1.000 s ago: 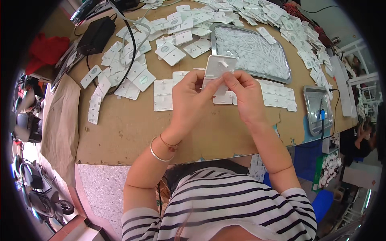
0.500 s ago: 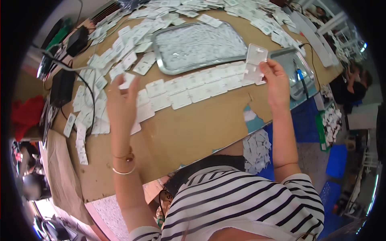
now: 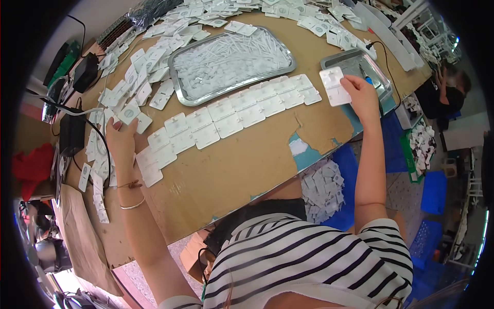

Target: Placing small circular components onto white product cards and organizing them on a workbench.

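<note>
My right hand [image 3: 362, 95] grips a white plastic card [image 3: 334, 86] at the right end of a row of white cards [image 3: 242, 113] laid along the brown table [image 3: 226, 170]. The card hovers just past the row's last card, beside a small metal tray [image 3: 355, 63]. My left hand [image 3: 122, 139] reaches to the far left and pinches a single white card [image 3: 128, 110] out of a loose heap of cards [image 3: 123, 87]. A large metal tray [image 3: 229, 62] full of small white plastic parts sits behind the row.
More white cards [image 3: 288, 13] are strewn across the back of the table. Black power adapters and cables [image 3: 77, 108] lie at the left edge. Blue crates [image 3: 435, 190] and bags of cards [image 3: 321, 183] sit on the floor to the right. Another person [image 3: 447, 87] is at far right.
My hands were together over the row, working one card. They have split apart: the right carried the card to the row's right end, the left reached to the heap at left.
</note>
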Tool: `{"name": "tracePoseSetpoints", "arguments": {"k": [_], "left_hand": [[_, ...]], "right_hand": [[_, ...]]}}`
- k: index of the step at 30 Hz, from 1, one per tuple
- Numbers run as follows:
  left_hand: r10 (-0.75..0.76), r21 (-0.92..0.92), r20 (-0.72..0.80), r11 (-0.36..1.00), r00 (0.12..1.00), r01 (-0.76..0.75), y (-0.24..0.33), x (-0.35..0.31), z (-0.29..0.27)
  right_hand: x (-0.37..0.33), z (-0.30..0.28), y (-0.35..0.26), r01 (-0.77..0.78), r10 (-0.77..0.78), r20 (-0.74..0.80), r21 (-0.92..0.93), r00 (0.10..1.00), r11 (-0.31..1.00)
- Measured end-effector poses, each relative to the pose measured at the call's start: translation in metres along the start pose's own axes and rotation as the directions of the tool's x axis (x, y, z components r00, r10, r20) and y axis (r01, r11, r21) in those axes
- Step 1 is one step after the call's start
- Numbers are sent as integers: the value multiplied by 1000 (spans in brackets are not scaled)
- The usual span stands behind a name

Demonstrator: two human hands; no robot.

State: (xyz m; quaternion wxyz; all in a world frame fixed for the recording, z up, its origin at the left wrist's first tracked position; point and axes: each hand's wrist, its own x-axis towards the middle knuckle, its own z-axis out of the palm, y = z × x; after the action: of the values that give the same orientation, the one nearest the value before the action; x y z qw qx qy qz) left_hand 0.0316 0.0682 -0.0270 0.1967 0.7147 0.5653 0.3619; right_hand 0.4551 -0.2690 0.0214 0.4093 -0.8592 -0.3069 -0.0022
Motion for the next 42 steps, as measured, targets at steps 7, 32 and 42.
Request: {"name": "tracePoseSetpoints", "arguments": {"k": [7, 32, 42], "left_hand": [[-85, -432, 157, 890, 984, 146, 42, -23, -27], [11, -733, 562, 470, 827, 492, 108, -102, -13], [0, -728, 614, 386, 789, 566, 103, -108, -4]], "right_hand": [[-45, -2, 24, -255, 184, 419, 122, 889, 959], [101, 194, -93, 288, -238, 388, -75, 890, 955], [6, 148, -165, 165, -346, 429, 405, 834, 899]]}}
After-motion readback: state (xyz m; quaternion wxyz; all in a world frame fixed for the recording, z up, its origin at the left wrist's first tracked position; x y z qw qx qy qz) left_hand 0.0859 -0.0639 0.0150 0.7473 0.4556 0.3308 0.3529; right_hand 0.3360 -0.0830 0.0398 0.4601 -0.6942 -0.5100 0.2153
